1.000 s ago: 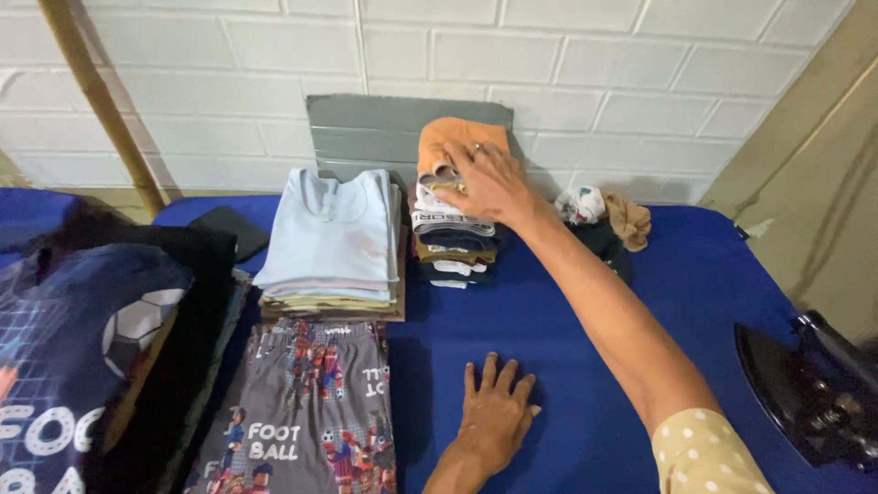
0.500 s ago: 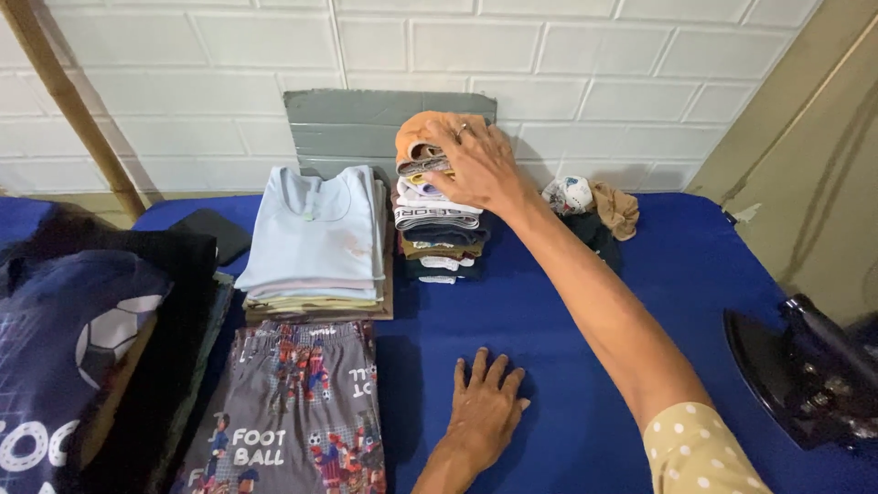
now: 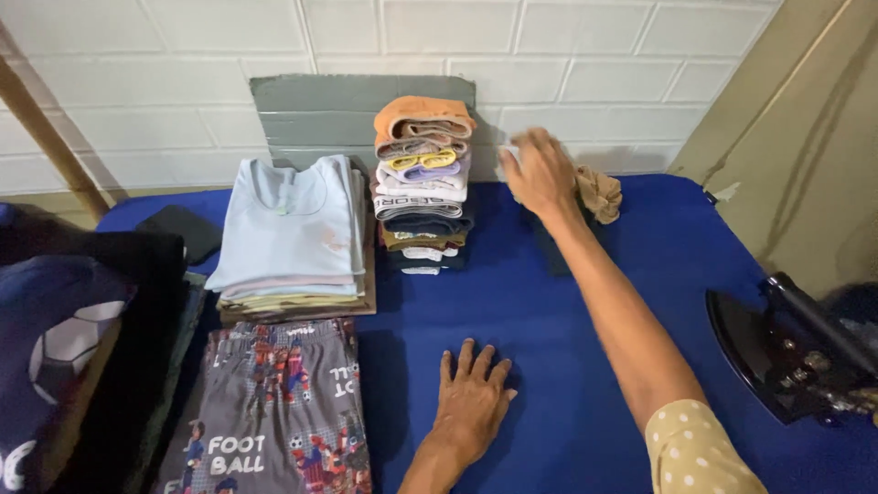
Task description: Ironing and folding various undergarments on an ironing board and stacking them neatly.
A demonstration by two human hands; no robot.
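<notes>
Right hand (image 3: 540, 172) left the folded stack (image 3: 422, 183) (left hand (image 3: 473, 400) flat).

My right hand (image 3: 541, 172) is blurred, so I cannot tell if its fingers touch the small crumpled clothes (image 3: 599, 192) behind it; it covers part of them. The black iron (image 3: 794, 352) is cut by the right edge. The dark football shirt (image 3: 55, 348) runs out at the left and bottom edges. The grey printed shorts (image 3: 274, 412) are cut at the bottom.
</notes>
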